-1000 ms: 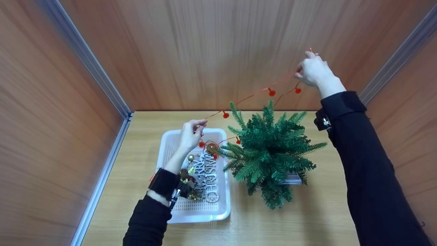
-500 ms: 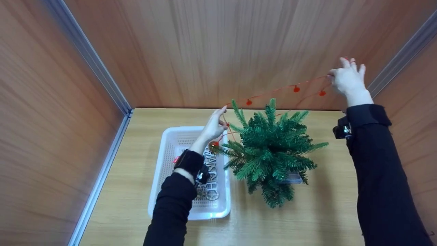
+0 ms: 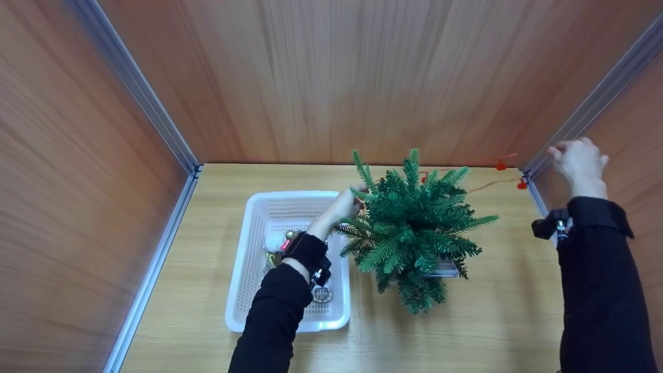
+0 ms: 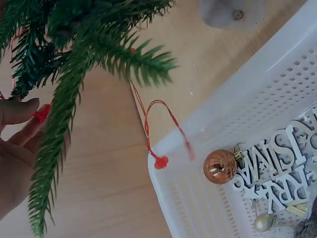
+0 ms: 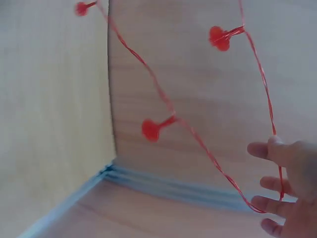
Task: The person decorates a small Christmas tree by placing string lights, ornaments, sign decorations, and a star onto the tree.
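A small green artificial Christmas tree (image 3: 409, 233) stands on the table, seen from above. My left hand (image 3: 342, 206) is at its left side, fingertips partly behind the branches. In the left wrist view, its thumb and fingers (image 4: 27, 134) pinch a red garland at a red bobble (image 4: 43, 113). At the far right, my right hand (image 3: 581, 161) is raised near the wall. In the right wrist view, the garland (image 5: 151, 130) passes between its thumb and fingers and loops round them. From there, two red strands run back behind the tree.
Left of the tree sits a white perforated basket (image 3: 235, 305) holding silvery letter ornaments (image 4: 277, 163), a copper bauble (image 4: 220, 166) and other decorations. One garland end hangs over its corner. Wooden walls (image 3: 311, 77) with metal edges enclose the back and both sides.
My right hand has moved right and down, drawing the garland toward the right wall. My left hand has gone from above the basket to the tree's left branches. The strands now lie lower.
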`<state>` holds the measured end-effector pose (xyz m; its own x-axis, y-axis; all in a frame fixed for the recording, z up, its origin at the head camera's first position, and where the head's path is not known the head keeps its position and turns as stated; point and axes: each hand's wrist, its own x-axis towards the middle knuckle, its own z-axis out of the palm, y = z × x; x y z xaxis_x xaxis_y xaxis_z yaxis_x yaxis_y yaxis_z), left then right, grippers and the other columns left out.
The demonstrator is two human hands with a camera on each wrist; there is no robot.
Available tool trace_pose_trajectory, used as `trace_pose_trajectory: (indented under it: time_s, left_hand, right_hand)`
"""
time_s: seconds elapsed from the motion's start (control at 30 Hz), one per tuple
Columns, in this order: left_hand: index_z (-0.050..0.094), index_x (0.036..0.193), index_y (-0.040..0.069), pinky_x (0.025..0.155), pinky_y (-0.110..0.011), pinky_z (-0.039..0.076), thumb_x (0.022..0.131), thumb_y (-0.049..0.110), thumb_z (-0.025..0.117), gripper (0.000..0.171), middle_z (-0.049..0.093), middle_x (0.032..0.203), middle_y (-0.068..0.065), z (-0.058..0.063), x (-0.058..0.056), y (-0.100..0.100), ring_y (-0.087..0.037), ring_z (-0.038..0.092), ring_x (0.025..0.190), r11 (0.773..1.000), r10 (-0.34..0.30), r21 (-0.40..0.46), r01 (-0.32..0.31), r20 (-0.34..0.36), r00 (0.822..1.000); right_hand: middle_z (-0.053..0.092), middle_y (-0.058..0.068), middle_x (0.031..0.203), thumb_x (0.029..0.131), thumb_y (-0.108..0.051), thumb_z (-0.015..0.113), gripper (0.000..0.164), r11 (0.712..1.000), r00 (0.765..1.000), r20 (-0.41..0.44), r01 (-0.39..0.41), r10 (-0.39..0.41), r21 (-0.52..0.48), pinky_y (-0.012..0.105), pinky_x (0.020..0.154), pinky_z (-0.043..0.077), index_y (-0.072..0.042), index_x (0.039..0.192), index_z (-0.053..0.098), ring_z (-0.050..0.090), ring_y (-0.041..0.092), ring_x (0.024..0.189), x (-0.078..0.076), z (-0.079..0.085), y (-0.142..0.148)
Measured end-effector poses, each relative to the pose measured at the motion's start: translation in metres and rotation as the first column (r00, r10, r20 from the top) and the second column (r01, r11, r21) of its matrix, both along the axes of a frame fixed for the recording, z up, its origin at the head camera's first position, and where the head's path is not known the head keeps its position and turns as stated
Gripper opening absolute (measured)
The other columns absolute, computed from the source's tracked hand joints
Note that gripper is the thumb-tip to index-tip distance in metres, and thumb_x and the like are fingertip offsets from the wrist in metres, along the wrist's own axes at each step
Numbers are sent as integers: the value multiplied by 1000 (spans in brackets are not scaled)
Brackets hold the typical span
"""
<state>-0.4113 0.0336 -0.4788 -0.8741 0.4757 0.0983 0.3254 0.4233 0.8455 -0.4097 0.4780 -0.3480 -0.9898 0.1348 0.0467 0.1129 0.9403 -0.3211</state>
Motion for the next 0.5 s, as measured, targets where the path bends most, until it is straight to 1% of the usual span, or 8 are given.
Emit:
trace_pose_trajectory:
  time_s: [0.03, 0.07, 0.13, 0.2, 0.3, 0.4, 0.47, 0.5]
  left_hand:
    - [45, 129, 8, 65, -23, 46, 81, -15, 36, 55, 51, 117, -11, 16, 11, 1, -17, 56, 81, 1000, -6, 10, 6, 17, 1000]
    - [45, 128, 6, 73, -25, 46, 81, -15, 37, 52, 48, 123, -12, 12, 9, 2, -20, 54, 91, 1000, -5, 8, 5, -2, 1000]
    - [43, 127, 0, 77, -32, 47, 82, -18, 37, 49, 43, 129, -17, 39, 28, 2, -27, 53, 95, 1000, 28, -2, -28, 39, 999]
    - [44, 124, -5, 72, -30, 48, 82, -18, 38, 45, 43, 127, -20, 41, 34, -1, -29, 54, 90, 999, 35, 20, -35, 3, 999]
    - [43, 124, -4, 71, -25, 48, 79, -20, 41, 47, 46, 123, -17, 47, 45, -8, -28, 53, 90, 996, 85, 3, -85, -60, 995]
    - [45, 123, -3, 78, -24, 46, 77, -18, 44, 48, 49, 118, -16, 50, 55, -18, -27, 53, 95, 983, 178, -15, -183, -160, 971]
    - [48, 121, -3, 82, -26, 45, 77, -16, 47, 46, 51, 115, -15, 52, 64, -24, -26, 52, 97, 968, 244, 9, -249, -227, 943]
    - [50, 119, -3, 84, -28, 44, 78, -13, 50, 42, 53, 114, -15, 53, 68, -27, -26, 53, 97, 961, 272, 33, -273, -261, 926]
  right_hand:
    - [40, 34, 115, 96, -34, 31, 51, 1000, 1000, -14, 6, -6, -16, 60, 89, 20, 10, 114, 49, 30, 49, 108, 5, -4, 7]
    - [41, 35, 113, 96, -33, 31, 52, 999, 1000, -28, 10, -11, -35, 59, 88, 23, 12, 113, 49, 31, 49, 107, 10, -7, 13]
    - [43, 36, 112, 96, -33, 32, 53, 996, 999, -39, 27, -30, -80, 57, 90, 25, 15, 112, 48, 33, 50, 107, 19, -13, 25]
    - [45, 36, 111, 95, -35, 31, 56, 992, 997, -48, 62, -68, -109, 55, 89, 29, 16, 113, 47, 36, 50, 106, 29, -18, 33]
    - [47, 35, 111, 94, -40, 30, 60, 980, 989, -40, 138, -145, -143, 54, 81, 37, 14, 115, 47, 41, 48, 101, 46, -24, 42]
    - [50, 33, 106, 93, -42, 30, 60, 968, 980, -49, 182, -193, -173, 38, 63, 44, 12, 114, 49, 47, 42, 91, 65, -31, 47]
    - [53, 30, 103, 93, -42, 32, 58, 957, 971, -70, 211, -229, -200, 26, 55, 42, 10, 112, 51, 50, 34, 83, 77, -34, 49]
    - [58, 22, 95, 93, -41, 33, 56, 946, 964, -80, 229, -253, -228, 22, 51, 39, 8, 112, 53, 51, 26, 78, 82, -35, 50]
